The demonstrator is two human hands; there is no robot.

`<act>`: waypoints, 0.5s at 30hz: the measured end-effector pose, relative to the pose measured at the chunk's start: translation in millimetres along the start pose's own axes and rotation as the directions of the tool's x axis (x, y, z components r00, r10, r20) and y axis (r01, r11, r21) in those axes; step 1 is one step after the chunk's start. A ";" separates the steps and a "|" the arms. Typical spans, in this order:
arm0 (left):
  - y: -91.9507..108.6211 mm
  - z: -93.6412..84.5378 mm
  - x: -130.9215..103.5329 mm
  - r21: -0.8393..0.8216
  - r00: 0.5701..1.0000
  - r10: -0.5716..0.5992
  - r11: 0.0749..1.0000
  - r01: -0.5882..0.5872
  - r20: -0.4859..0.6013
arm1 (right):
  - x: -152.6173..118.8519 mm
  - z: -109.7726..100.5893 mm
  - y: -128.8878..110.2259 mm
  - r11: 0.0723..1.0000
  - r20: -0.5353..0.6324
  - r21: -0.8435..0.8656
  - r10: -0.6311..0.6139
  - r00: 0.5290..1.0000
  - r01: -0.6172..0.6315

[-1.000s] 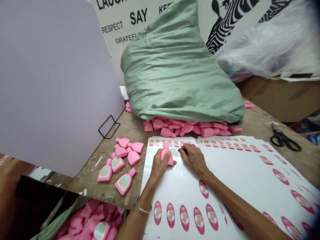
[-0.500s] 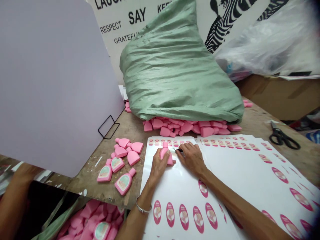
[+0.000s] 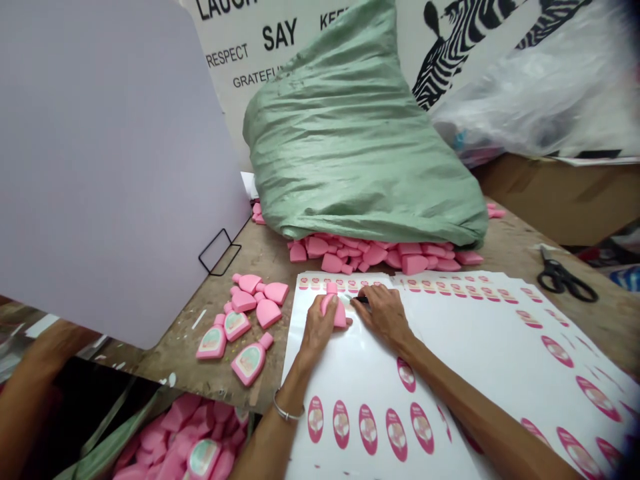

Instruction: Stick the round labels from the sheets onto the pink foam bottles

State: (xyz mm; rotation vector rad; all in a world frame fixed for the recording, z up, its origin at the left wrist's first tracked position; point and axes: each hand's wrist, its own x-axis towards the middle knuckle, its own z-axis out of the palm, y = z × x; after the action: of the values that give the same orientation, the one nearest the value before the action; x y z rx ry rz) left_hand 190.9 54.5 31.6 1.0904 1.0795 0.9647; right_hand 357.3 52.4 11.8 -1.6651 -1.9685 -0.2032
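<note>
My left hand is closed around a small pink bottle, its cap pointing away from me, over a white sticker sheet. Close beside it, my right hand pinches a small black-handled tool whose tip is too small to make out. A pale bit, perhaps a label, lies near that tip. Oval pink labels run along the sheet's near part, and a row of small labels lines its far edge. To the left lie several pink bottles, some with a label, such as the labelled bottle.
A big green sack rests on the table with pink bottles spilling beneath. Black scissors lie at right beside more sticker sheets. A grey panel stands left; another person's arm shows below it. Below the table edge are more bottles.
The view has shifted very slightly. Both hands stay in nearly the same place, with the bottle and the black-handled tool still held.
</note>
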 end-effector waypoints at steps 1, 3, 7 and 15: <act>-1.0 0.0 0.7 -0.004 1.000 -0.005 1.000 0.005 0.000 | 0.2 -1.2 -0.5 1.000 -0.006 0.026 -0.005 1.000 0.005; -2.8 0.0 1.7 -0.027 1.000 -0.003 1.000 0.003 0.001 | 0.2 -3.0 -0.5 0.997 -0.036 0.081 -0.010 0.999 0.013; -3.9 -0.2 1.7 -0.088 1.000 0.014 0.996 -0.016 -0.023 | -0.8 -1.9 2.5 0.984 -0.109 0.178 0.005 0.994 0.014; -2.4 0.5 0.6 -0.134 1.000 0.001 0.991 -0.005 -0.031 | -2.1 -1.2 5.8 0.956 -0.140 0.292 0.074 0.987 -0.030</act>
State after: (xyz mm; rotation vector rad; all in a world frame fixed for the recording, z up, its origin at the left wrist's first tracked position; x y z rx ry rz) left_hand 191.7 54.5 29.2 0.9709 1.0229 1.0441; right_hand 363.3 51.3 10.4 -1.4658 -1.7464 -0.0173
